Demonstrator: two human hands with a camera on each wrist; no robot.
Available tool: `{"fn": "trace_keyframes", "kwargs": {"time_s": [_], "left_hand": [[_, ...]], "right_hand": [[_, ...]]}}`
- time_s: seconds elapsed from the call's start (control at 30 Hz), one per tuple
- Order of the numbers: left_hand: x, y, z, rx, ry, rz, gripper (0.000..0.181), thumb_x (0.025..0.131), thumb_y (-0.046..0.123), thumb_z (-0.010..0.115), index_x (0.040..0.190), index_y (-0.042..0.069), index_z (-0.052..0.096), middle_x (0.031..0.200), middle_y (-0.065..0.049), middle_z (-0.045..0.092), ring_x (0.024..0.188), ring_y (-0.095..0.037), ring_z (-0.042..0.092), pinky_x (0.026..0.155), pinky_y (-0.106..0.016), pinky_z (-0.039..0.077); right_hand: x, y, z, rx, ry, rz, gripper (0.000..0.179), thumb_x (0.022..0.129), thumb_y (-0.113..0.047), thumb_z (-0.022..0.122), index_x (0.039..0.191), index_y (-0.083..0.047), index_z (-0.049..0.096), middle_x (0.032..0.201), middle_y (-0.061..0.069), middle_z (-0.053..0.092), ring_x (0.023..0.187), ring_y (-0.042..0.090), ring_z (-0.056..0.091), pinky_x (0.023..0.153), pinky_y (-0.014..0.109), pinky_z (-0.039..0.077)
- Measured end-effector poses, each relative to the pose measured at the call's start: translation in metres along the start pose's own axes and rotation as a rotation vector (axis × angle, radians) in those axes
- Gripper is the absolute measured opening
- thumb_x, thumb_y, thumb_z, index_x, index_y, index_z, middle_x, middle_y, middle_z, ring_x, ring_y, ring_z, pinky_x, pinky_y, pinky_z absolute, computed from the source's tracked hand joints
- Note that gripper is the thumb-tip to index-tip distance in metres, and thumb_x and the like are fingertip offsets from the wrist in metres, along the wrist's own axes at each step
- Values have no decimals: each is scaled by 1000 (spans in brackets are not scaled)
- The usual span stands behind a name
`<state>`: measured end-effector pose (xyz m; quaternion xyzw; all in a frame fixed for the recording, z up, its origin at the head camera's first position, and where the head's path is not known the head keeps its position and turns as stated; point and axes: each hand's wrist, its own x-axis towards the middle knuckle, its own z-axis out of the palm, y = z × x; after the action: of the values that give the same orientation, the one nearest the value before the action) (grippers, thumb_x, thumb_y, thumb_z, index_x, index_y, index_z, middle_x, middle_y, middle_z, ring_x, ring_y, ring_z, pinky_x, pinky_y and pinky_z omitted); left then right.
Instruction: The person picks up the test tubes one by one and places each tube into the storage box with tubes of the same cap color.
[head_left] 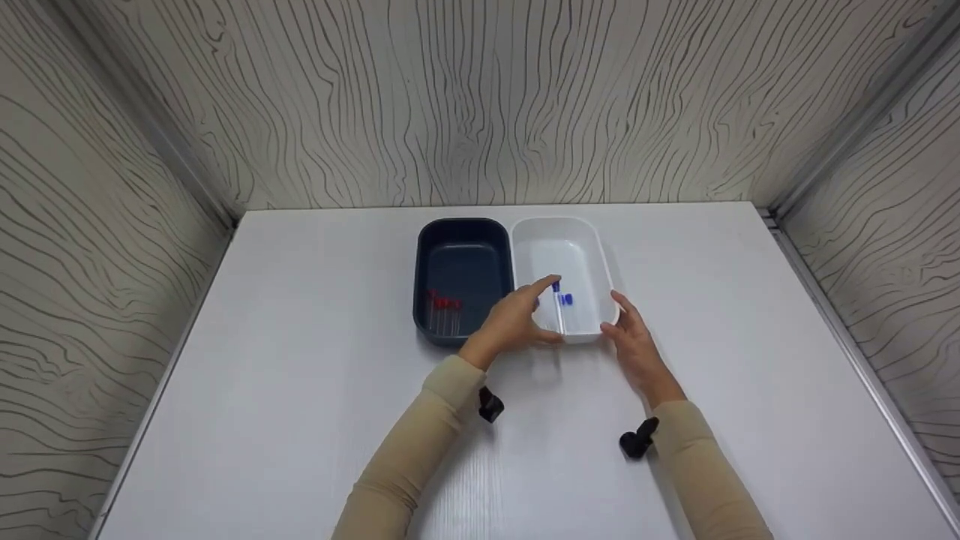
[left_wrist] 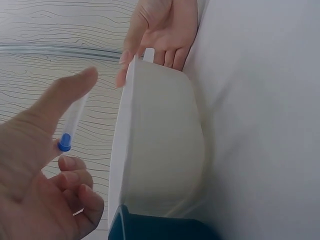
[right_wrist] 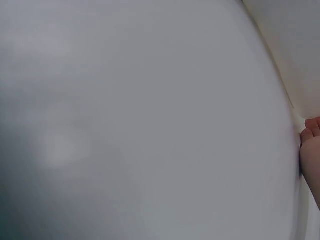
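My left hand [head_left: 512,321] is over the front of the white tray [head_left: 604,259], pinching a clear tube with a blue cap [head_left: 559,313] between thumb and finger. In the left wrist view the tube [left_wrist: 73,122] stands tilted, its blue cap near the curled fingers. My right hand [head_left: 636,349] grips the tray's front right corner, thumb and fingers on its rim and wall. Other blue caps [head_left: 566,299] show inside the white tray; the left hand partly hides them. The right wrist view catches only the edge of the right hand [right_wrist: 311,150] against the tray.
A dark blue tray [head_left: 465,223] stands at the white tray's left side, with several red-capped clear tubes [head_left: 448,304] in its front part. Both trays rest on a white table [head_left: 315,360]. Wood-grain patterned panels [head_left: 465,105] rise behind and at both sides.
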<state>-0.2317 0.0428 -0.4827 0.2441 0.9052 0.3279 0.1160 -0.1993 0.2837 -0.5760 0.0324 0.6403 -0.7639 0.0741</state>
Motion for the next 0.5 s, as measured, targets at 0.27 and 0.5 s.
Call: {"fn": "trace_keyframes", "kwargs": {"time_s": [0.27,0.5], "left_hand": [[15,2,4,-68,-2,-29,97,70,36,86,150,31,31,132,-15,60,115,-25,62,97,-39,53],[23,4,8,-95,-7,-22,96,71,35,85,150,30,30,138,-16,56,121,-28,61,100,-40,52]], "right_hand": [[-1,-2,1,-30,2,18,67,99,-6,49,154,-23,16,166,5,2,154,24,5,127,43,5],[-1,-2,-1,-43,0,36,68,99,-9,50,155,-24,14,166,4,-2,155,22,-2,127,45,1]]}}
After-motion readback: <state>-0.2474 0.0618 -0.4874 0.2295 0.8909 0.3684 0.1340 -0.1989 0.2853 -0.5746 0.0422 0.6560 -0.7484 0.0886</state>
